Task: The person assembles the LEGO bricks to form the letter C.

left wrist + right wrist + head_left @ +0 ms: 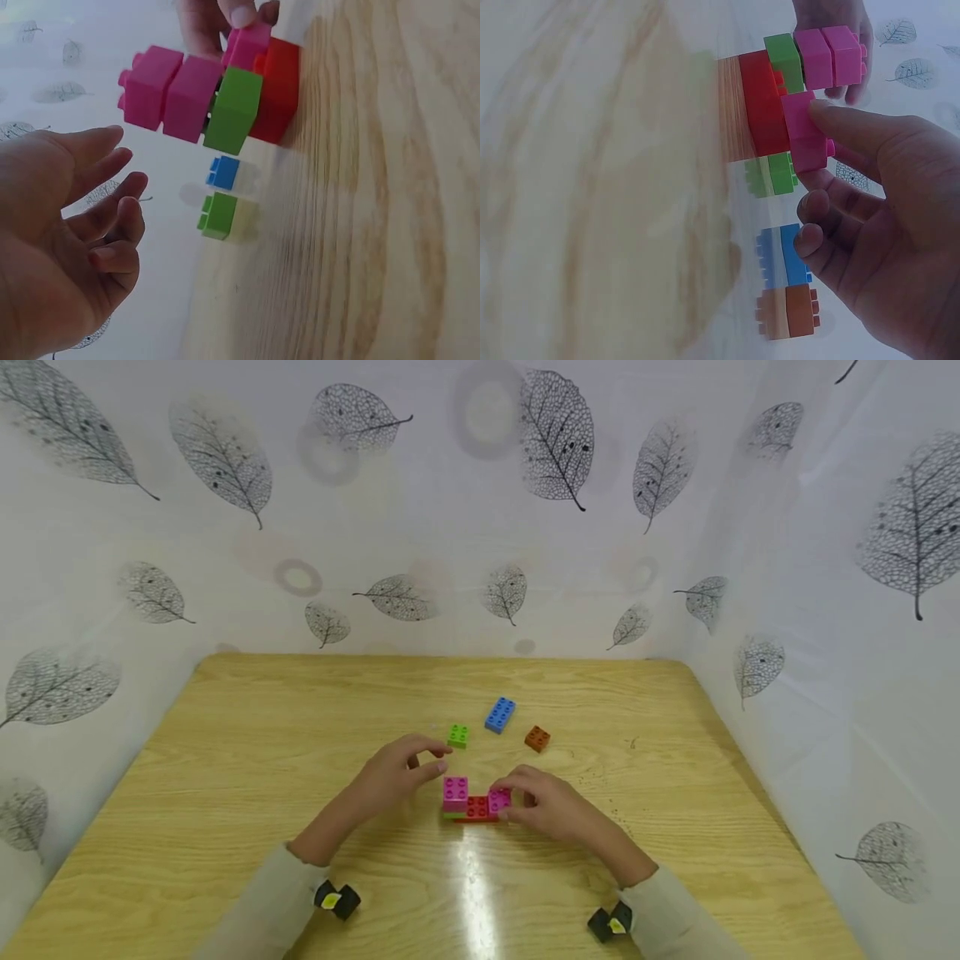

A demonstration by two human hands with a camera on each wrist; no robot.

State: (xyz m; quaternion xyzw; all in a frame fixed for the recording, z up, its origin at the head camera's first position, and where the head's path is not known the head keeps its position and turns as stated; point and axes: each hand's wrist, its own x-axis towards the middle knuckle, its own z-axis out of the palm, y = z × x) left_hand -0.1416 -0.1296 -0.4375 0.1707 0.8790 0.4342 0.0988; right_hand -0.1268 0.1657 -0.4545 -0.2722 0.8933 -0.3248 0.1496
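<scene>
On the near half of the wood-grained table [285, 760], a long red brick [477, 808] lies flat between the person's two hands. A small green brick [232, 111] sits on its left end, jutting a little past it, and carries two pink bricks [455, 788] stacked one upon the other. At the opposite end the right hand [546, 804] pinches a single pink brick [802, 131] — thumb on one side, index finger on the other — right at the red brick's studs (whether it is fully seated, I cannot tell).

The left hand [393, 775] is beside the pink stack, apart from it, with thumb and fingers loosely bent, the grip wide and holding nothing.

Farther back lie three loose bricks: a lime one [458, 737] near the left fingertips, a longer blue one [500, 715] beyond it, and a brown one [537, 738] to the right. Behind the table hangs a pale curtain [450, 527] printed with dark leaf skeletons.
</scene>
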